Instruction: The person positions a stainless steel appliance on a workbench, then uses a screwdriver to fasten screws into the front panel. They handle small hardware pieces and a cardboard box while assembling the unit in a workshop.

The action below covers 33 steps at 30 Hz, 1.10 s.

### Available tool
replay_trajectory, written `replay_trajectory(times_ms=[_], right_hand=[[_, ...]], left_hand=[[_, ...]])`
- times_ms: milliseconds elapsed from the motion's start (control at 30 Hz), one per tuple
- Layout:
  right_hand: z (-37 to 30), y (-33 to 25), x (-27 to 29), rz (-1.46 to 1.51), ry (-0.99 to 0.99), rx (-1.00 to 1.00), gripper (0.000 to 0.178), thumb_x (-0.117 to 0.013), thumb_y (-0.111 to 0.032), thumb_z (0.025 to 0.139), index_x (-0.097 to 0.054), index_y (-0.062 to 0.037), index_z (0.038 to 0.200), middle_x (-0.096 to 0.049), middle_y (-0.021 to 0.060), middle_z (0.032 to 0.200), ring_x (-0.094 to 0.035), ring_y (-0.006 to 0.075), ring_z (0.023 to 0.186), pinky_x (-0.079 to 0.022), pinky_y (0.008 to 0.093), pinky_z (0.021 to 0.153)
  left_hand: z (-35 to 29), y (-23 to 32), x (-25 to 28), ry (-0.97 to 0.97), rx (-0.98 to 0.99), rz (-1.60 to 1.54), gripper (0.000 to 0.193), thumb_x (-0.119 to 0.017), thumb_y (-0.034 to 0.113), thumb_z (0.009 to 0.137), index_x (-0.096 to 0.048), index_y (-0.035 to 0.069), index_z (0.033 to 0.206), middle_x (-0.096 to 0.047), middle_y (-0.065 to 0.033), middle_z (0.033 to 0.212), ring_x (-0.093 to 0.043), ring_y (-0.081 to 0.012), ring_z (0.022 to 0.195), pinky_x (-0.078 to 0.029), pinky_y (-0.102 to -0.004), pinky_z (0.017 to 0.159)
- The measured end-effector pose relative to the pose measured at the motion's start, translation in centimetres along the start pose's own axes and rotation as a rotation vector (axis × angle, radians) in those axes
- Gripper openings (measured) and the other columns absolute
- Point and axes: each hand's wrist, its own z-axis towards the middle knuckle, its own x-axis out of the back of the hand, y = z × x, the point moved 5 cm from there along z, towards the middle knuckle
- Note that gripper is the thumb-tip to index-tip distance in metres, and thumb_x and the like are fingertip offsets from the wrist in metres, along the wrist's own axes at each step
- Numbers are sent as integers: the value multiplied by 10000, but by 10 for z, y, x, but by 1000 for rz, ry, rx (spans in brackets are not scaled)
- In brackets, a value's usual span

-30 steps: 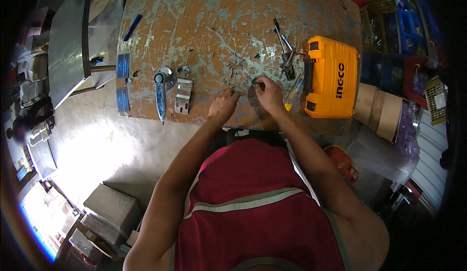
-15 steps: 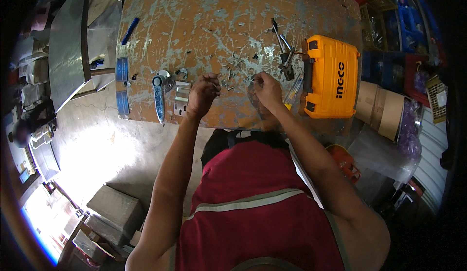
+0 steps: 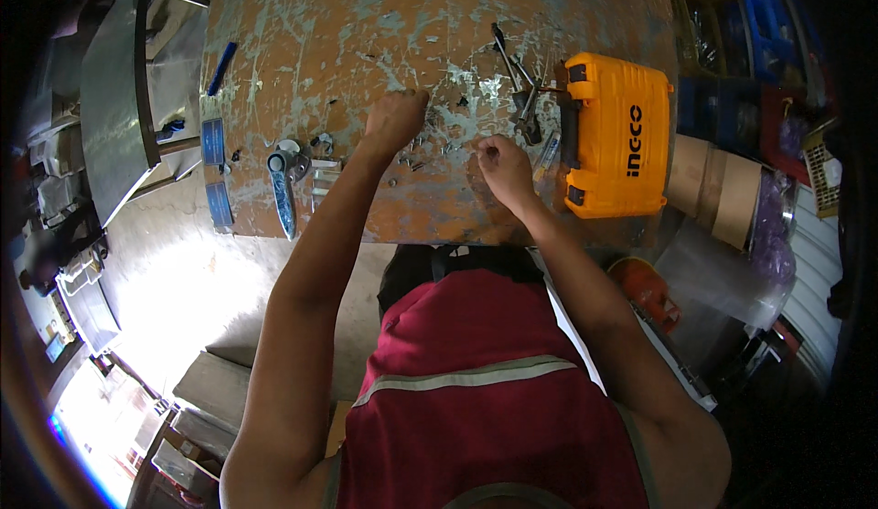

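The left hand [image 3: 400,117] is over the worktop [image 3: 357,15], back upward, fingers curled; the fingertips are hidden beneath it, so whether it grips anything cannot be told. The right hand [image 3: 505,163] has thumb and index finger brought close together; any item between their tips is too small to identify. Small metal parts [image 3: 416,166] lie scattered on the worktop between and near the hands; individual shapes are indistinct.

The left forearm [image 3: 343,216] covers the right portion of a slotted metal bracket [image 3: 325,178]. A blue-handled tool [image 3: 282,198] lies left of the bracket. A slim tool [image 3: 549,154] lies between the right hand and the orange tool case [image 3: 619,134]; its type is unclear. Metal hand tools [image 3: 519,84] lie crossed beyond the right hand, near the case, which bounds the right side.
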Motion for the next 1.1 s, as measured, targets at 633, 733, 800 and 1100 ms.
replay_trajectory(times_ms=[633, 733, 800, 1100], right_hand=[[18, -12, -21, 88, -107, -7, 216, -687, -161, 931, -669, -45, 1112, -693, 152, 1010, -693, 320, 935, -541, 434, 796], [19, -18, -21, 49, -96, 32, 217, -689, -152, 919, -672, -43, 1105, -695, 156, 1005, -689, 340, 945, -537, 450, 796], [19, -21, -20, 4, -61, 52, 186, -692, -112, 908, -679, -24, 1071, -696, 143, 951, -686, 281, 863, -536, 387, 761], [12, -17, -24, -51, -62, -24, 189, -692, -113, 898, -689, -26, 1066, -709, 130, 939, -696, 266, 845, -539, 368, 757]], left_hand=[[-81, -10, -14, 233, 189, -451, 243, -714, 309, 928, -735, 89, 1030, -736, -191, 924, -726, -346, 857, -552, -465, 735], [-72, 1, -19, 195, 137, -296, 219, -688, 309, 935, -718, 139, 1071, -726, -174, 891, -721, -382, 822, -562, -494, 718], [-66, 3, -23, 147, 113, -225, 215, -674, 307, 939, -704, 159, 1093, -720, -166, 884, -720, -392, 817, -566, -504, 710], [-77, -17, -36, 154, 228, -762, 192, -609, 246, 981, -619, 79, 1076, -672, -141, 831, -680, -305, 783, -526, -386, 685]])
